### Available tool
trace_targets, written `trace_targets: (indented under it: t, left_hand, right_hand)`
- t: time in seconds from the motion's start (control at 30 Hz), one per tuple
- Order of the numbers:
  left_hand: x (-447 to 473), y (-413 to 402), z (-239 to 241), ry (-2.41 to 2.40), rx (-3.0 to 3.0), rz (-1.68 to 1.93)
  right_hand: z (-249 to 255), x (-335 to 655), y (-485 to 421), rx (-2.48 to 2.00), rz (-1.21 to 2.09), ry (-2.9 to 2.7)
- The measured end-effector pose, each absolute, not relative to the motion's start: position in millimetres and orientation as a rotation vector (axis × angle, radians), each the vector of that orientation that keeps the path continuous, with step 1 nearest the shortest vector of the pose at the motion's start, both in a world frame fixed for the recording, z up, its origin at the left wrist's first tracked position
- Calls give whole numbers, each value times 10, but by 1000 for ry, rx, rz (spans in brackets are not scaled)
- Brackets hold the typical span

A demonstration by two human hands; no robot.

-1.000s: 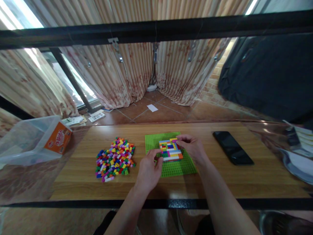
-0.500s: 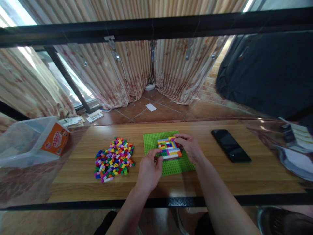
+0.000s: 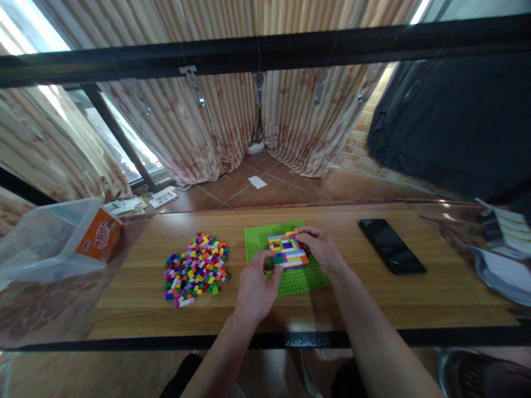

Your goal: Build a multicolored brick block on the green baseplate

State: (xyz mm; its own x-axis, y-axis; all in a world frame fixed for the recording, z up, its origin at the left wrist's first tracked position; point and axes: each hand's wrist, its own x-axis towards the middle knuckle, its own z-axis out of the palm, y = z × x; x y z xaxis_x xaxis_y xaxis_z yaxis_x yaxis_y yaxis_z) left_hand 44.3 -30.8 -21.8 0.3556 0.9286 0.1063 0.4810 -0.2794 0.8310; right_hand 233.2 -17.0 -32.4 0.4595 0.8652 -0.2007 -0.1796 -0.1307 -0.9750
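Note:
A low block of multicoloured toy bricks (image 3: 287, 245) sits on a green studded baseplate (image 3: 257, 235) in the middle of the table. My left hand (image 3: 256, 284) is at the block's front left corner, with its index finger on the left side and its thumb against the front edge. At the far right corner, by a yellow brick, my right hand (image 3: 320, 249) has its fingers closed on the block's side. Parts of both fingertips are hidden behind the bricks and the hands. To the left lies a heap of loose coloured bricks (image 3: 197, 268).
On the right of the wooden table (image 3: 448, 293) lies a black phone (image 3: 391, 246). A clear plastic tub (image 3: 50, 237) with an orange label stands beyond the left end. A dark metal bar (image 3: 249, 52) crosses the view above, in front of curtains (image 3: 224, 121).
My left hand has shifted slightly to the right, its thumb sliding further along the block's front edge. The right hand stays nearly where it was. The camera view has shifted a little.

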Motion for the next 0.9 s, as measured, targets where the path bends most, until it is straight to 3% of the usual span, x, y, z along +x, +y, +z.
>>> trace_targets:
  t: [0.9]
  left_hand:
    - [127, -191, -234, 1205, 1883, 689]
  right_hand:
    - [-496, 2263, -212, -1529, 1026, -754]
